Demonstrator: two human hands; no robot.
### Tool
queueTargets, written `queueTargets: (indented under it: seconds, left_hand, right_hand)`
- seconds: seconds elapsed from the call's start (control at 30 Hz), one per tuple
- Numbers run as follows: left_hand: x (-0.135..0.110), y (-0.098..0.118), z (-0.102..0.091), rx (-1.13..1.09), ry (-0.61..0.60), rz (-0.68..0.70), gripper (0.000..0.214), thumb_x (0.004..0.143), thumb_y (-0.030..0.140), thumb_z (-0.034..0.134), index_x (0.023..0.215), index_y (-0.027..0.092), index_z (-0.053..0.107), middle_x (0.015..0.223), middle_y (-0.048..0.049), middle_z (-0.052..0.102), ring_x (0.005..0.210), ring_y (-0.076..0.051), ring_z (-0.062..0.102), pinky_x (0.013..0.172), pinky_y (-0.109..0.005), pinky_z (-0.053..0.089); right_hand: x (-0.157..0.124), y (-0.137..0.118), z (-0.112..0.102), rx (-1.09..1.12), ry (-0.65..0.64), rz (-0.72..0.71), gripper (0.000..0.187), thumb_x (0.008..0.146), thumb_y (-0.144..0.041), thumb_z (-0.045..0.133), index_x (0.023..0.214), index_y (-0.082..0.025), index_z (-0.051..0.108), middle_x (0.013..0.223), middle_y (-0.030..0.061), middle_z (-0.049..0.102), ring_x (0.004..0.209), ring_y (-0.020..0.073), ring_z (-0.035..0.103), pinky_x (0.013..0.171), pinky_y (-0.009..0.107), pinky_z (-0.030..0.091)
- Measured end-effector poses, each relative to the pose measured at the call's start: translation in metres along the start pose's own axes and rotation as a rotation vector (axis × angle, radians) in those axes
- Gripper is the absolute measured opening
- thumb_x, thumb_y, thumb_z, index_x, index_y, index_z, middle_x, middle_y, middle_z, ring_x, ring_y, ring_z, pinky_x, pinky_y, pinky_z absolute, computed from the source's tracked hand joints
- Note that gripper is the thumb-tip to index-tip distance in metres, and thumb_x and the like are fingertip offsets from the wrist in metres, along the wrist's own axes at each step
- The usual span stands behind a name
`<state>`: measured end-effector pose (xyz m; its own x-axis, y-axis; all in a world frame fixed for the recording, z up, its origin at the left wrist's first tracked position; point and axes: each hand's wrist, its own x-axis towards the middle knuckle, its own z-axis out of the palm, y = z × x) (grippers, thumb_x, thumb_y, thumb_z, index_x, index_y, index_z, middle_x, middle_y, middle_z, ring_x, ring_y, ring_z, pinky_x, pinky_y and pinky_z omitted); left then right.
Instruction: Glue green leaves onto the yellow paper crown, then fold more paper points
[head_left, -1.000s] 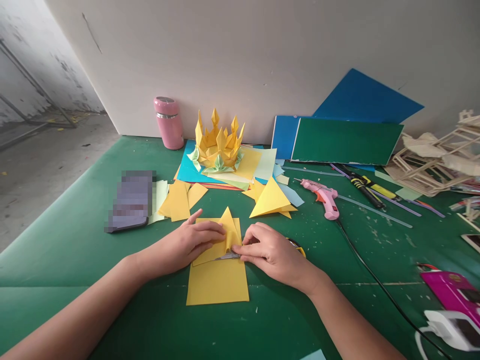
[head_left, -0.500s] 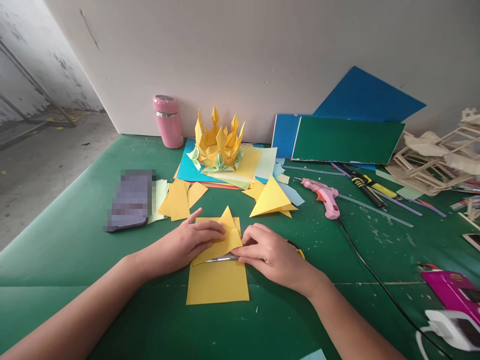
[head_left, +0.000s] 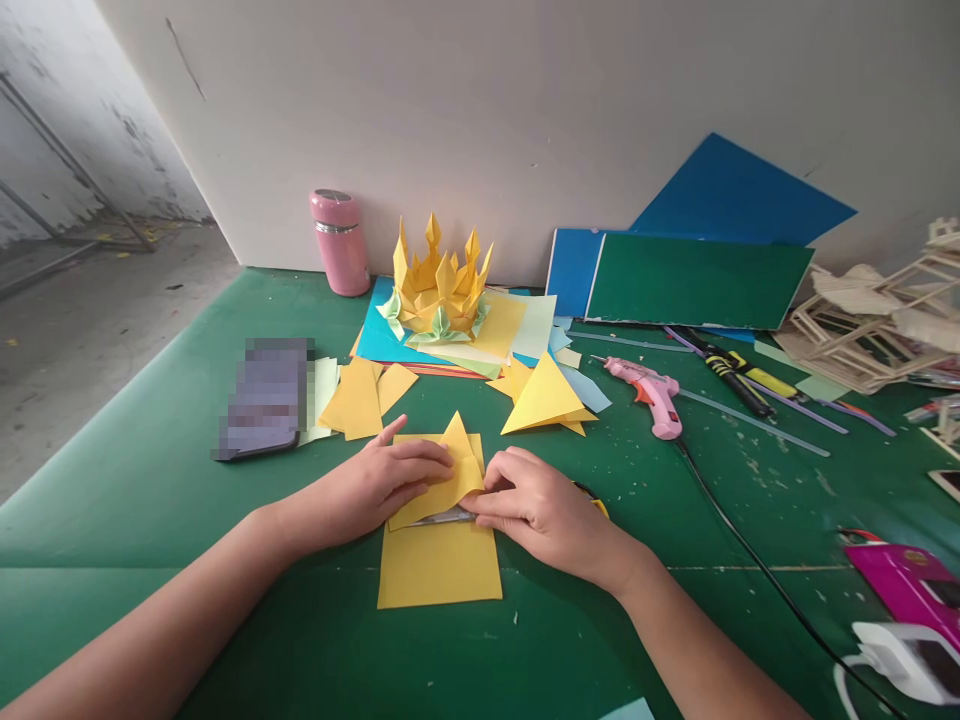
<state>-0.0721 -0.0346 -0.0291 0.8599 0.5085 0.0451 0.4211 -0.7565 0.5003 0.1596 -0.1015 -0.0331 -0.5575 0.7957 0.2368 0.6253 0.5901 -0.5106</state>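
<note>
A folded sheet of yellow paper comes to a point at its top and has a lifted, curling lower edge. My left hand holds its left side, fingers lying across it and the little finger raised. At its right corner my right hand is closed in a pinch on the paper. A shiny metal strip, like a blade, shows under the lifted edge. Beyond my right hand peeks a black and yellow loop, perhaps a scissors handle, mostly hidden. Beneath lies a flat yellow sheet.
Folded yellow pieces and loose yellow papers lie ahead. Behind stands a yellow paper crown by a pink flask. A phone is left; a corded pink glue gun and a utility knife are right.
The folded paper's right lower edge curls up slightly more beside my right fingers. Both hands keep nearly the same place; the whole view has shifted a little.
</note>
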Motion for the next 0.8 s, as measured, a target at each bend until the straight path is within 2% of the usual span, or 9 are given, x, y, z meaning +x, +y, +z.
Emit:
queueTargets:
  seconds: [0.3, 0.5, 0.8]
  left_hand:
    - [0.0, 0.001, -0.001, 0.004, -0.007, 0.002, 0.031, 0.097, 0.022, 0.034, 0.117, 0.025, 0.058, 0.12, -0.0027, 0.065, 0.119, -0.015, 0.055, 0.117, -0.047, 0.005]
    - [0.0, 0.002, -0.004, 0.032, -0.029, 0.028, 0.033, 0.097, 0.018, 0.031, 0.097, 0.024, 0.063, 0.121, -0.0019, 0.064, 0.119, -0.014, 0.055, 0.117, -0.046, 0.007]
    - [-0.008, 0.002, -0.018, -0.005, -0.136, 0.042, 0.035, 0.091, 0.012, 0.04, 0.116, 0.027, 0.059, 0.135, -0.0015, 0.057, 0.13, -0.018, 0.045, 0.116, -0.046, -0.004]
  right_hand:
    - [0.001, -0.003, 0.002, -0.001, 0.003, -0.004, 0.021, 0.089, -0.02, 0.056, 0.102, -0.02, 0.072, 0.081, 0.0057, 0.057, 0.079, 0.0189, 0.049, 0.068, 0.03, 0.047]
    - [0.001, -0.003, 0.001, -0.008, -0.014, 0.001, 0.02, 0.089, -0.019, 0.056, 0.102, -0.02, 0.072, 0.082, 0.0054, 0.057, 0.079, 0.0182, 0.049, 0.068, 0.03, 0.047]
    - [-0.001, -0.004, 0.001, -0.088, -0.007, -0.03, 0.019, 0.09, -0.02, 0.056, 0.099, -0.021, 0.072, 0.079, 0.0047, 0.056, 0.076, 0.0174, 0.049, 0.063, 0.027, 0.044]
